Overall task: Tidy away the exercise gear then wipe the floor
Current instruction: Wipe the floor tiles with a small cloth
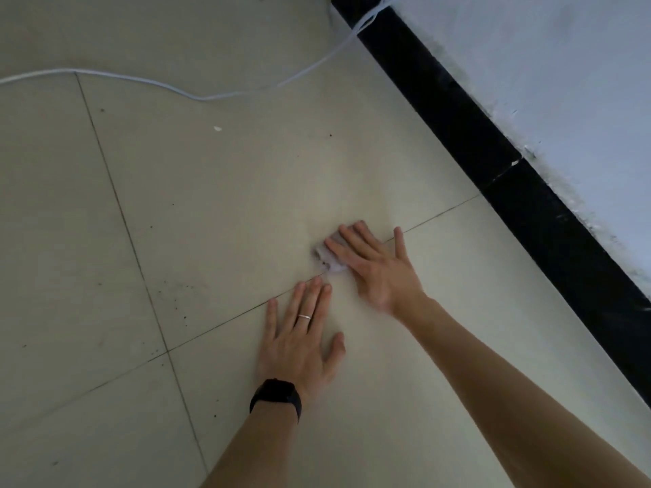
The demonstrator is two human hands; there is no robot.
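My right hand (377, 267) lies flat with straight fingers on a small crumpled white cloth (326, 258), pressing it onto the pale tiled floor (211, 206). Only the cloth's left edge shows from under the fingers. My left hand (303, 338) rests flat on the floor just below and left of the cloth, fingers spread; it wears a ring and a black wristband. No exercise gear is in view.
A white cable (197, 95) snakes across the floor at the top. A black skirting board (493, 146) runs diagonally along the white wall (563, 82) on the right. Dark specks dot the tiles left of my hands.
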